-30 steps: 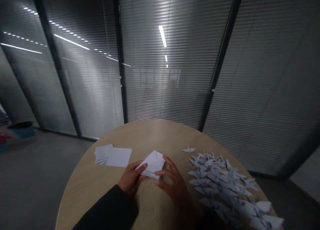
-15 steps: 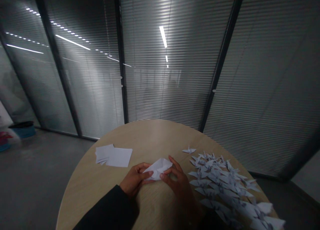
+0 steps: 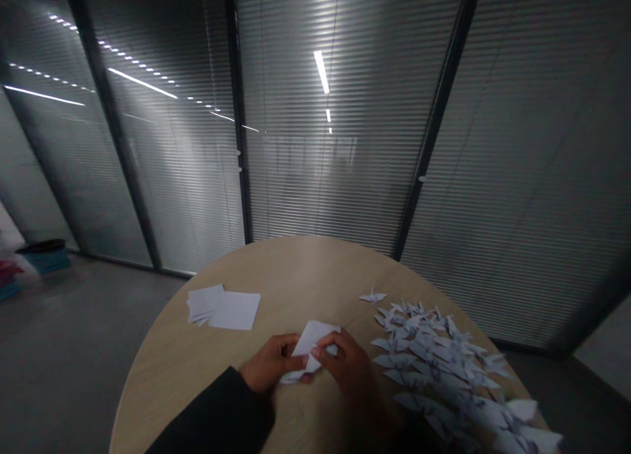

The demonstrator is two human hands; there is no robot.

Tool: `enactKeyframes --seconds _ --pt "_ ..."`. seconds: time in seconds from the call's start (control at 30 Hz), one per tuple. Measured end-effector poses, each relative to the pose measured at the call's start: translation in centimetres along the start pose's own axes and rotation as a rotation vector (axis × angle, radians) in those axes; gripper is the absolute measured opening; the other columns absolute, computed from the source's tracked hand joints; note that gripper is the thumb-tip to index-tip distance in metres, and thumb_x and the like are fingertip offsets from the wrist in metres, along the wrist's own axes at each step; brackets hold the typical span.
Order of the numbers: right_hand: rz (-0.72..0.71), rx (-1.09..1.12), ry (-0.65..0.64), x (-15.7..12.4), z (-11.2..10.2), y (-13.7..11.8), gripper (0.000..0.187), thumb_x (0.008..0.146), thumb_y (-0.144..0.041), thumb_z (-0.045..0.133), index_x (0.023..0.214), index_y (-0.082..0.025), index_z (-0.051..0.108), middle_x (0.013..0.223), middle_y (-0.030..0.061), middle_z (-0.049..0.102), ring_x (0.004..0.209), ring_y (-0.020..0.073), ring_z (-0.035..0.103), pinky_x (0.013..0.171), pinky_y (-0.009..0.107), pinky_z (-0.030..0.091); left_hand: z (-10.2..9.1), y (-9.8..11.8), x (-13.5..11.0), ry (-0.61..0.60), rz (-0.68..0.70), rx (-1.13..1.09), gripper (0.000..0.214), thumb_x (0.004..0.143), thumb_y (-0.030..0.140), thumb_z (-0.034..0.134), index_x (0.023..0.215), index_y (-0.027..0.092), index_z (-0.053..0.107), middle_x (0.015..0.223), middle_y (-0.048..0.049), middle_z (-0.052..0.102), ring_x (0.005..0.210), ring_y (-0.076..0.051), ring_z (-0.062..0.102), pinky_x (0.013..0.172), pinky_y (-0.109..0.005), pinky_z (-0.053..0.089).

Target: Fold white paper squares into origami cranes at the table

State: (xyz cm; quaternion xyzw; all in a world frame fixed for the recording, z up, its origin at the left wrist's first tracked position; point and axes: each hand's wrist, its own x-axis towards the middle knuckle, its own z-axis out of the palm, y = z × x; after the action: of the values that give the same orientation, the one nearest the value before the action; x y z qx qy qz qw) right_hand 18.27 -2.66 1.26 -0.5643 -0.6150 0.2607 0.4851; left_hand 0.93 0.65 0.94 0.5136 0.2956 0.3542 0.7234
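Note:
A partly folded piece of white paper [image 3: 310,339] is held between both hands just above the table. My left hand [image 3: 273,364] grips its left side, thumb on top and fingers underneath. My right hand [image 3: 345,362] pinches the paper's right part between thumb and index finger. The sheet lies tilted, with one corner low by the left thumb; the fingers cover some of its folds. To the right of my right hand lie many folded paper cranes [image 3: 434,355] in a dense group.
The round wooden table [image 3: 305,263] carries a loose stack of white paper sheets [image 3: 235,311] at the left. One paper crane [image 3: 373,297] sits apart from the group. Glass partitions with blinds [image 3: 325,178] stand behind the table. A blue bin [image 3: 46,257] is on the floor at far left.
The folded paper has been turned, its left corner now pointing lower. My right thumb and index finger have shifted inward over it.

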Motion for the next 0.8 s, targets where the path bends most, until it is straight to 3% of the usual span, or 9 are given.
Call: enactKeyframes --seconds 0.2,0.4,0.5,0.8 --pt "-0.016 0.109 -0.078 -0.2 0.3 0.2 0.008 0.074 -0.029 0.062 0.071 -0.022 0.065 0.082 0.0013 0.061 0.076 0.0187 0.063 0.068 0.026 0.048 -0.1 -0.2 -0.2 -0.006 -0.038 0.014 0.052 0.058 0.046 0.089 0.09 0.008 0.071 0.075 -0.0109 0.073 0.061 -0.017 0.068 0.054 -0.025 0.051" --pt "0.022 0.159 0.011 0.1 0.2 0.4 0.014 0.075 -0.036 0.06 0.074 -0.022 0.063 0.074 0.0006 0.066 0.073 0.0192 0.063 0.068 0.027 0.047 -0.6 -0.5 -0.2 0.015 -0.046 0.033 0.054 0.057 0.051 0.088 0.085 0.009 0.068 0.078 -0.0108 0.072 0.062 -0.019 0.069 0.056 -0.028 0.053" --pt "0.063 0.135 -0.004 0.3 0.0 0.4 0.015 0.072 -0.037 0.061 0.071 -0.023 0.064 0.067 -0.0008 0.066 0.067 0.0186 0.062 0.062 0.026 0.045 -0.5 -0.4 -0.2 -0.01 -0.044 0.045 0.055 0.058 0.051 0.087 0.088 0.01 0.069 0.08 -0.0117 0.073 0.065 -0.02 0.071 0.056 -0.027 0.054" --pt "0.119 0.05 0.008 0.2 -0.3 0.3 0.012 0.07 -0.036 0.061 0.07 -0.024 0.065 0.067 -0.0011 0.068 0.064 0.0194 0.062 0.059 0.027 0.045 0.9 0.3 -0.6 -0.033 -0.091 -0.036 0.058 0.059 0.054 0.086 0.092 0.008 0.072 0.088 -0.0165 0.075 0.073 -0.023 0.073 0.057 -0.027 0.056"
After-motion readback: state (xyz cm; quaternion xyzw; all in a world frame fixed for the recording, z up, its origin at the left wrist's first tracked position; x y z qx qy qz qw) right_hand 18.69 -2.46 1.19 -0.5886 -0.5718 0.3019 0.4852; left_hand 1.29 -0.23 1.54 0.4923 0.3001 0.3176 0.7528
